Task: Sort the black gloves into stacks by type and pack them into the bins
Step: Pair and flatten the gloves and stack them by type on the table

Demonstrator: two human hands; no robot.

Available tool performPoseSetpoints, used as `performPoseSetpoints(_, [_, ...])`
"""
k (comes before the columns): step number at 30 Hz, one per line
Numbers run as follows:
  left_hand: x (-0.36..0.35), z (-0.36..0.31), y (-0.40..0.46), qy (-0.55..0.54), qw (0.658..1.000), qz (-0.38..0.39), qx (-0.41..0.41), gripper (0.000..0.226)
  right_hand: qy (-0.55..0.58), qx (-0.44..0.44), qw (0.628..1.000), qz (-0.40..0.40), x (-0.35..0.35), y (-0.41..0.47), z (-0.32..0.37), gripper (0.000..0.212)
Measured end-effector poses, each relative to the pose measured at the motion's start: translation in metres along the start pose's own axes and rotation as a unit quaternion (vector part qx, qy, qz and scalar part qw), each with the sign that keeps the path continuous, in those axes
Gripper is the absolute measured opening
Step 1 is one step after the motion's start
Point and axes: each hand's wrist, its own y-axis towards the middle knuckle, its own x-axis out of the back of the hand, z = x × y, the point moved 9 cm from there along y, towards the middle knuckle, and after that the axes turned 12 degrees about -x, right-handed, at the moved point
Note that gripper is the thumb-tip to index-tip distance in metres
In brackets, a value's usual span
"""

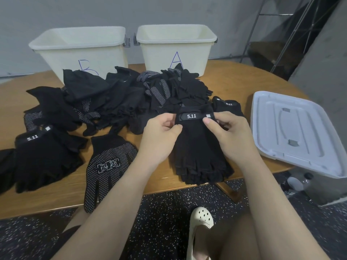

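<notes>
Left hand and right hand each pinch cuff of top 5.11 glove on stack overhanging counter edge. Risk: tugging slides stack off.

I have one view only, from the camera worn on the person's head. It looks forward and steeply down, wide-angled, so straight edges bow near the borders. It sits close over the near edge of the surface, with the far wall at the top and the floor at the bottom.
</notes>
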Motion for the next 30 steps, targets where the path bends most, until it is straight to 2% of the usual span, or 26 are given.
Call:
performPoseSetpoints(3, [0.0,-0.008,-0.001,-0.009,1.0,0.012,-0.019,0.026,-0.002,-0.007,1.0,-0.007,0.002,0.0,-0.003,0.027])
performPoseSetpoints(6, [-0.006,-0.015,-0.004,-0.044,0.998,0.048,-0.018,0.023,0.036,-0.015,0.999,-0.01,0.005,-0.002,0.0,0.008])
performPoseSetpoints(9, [-0.012,-0.016,-0.006,-0.042,0.998,0.054,-0.012,0.024,0.042,-0.002,0.999,-0.007,0.004,-0.006,0.008,0.023])
performPoseSetpoints(12, [-0.011,-0.013,-0.004,0.004,1.0,0.015,0.006,0.058,0.042,0.012,0.999,0.004,0.002,-0.011,0.016,0.032])
performPoseSetpoints(14, [-0.013,-0.008,-0.002,-0.01,0.999,0.018,0.038,0.068,0.047,0.014,0.999,0.011,0.001,-0.015,0.019,0.035])
performPoseSetpoints(17, [-0.016,-0.009,-0.001,-0.027,0.999,0.024,0.039,0.055,0.039,0.01,0.999,0.015,0.001,-0.017,0.017,0.034])
performPoseSetpoints(20, [-0.018,-0.01,-0.001,-0.012,0.999,0.025,0.019,0.036,0.018,0.001,1.0,0.024,-0.002,-0.013,0.008,0.018])
performPoseSetpoints(23, [-0.018,-0.008,-0.001,-0.006,0.999,0.032,0.001,0.038,0.027,-0.018,0.999,0.033,-0.005,-0.01,0.002,0.006])
performPoseSetpoints(26, [-0.019,-0.012,-0.002,-0.003,0.999,0.042,-0.011,0.044,0.034,-0.029,0.998,0.035,-0.005,-0.011,0.001,0.007])
performPoseSetpoints(30, [-0.02,-0.014,0.0,0.011,0.997,0.062,-0.044,0.026,0.046,-0.024,0.998,0.028,-0.003,-0.01,0.005,0.008])
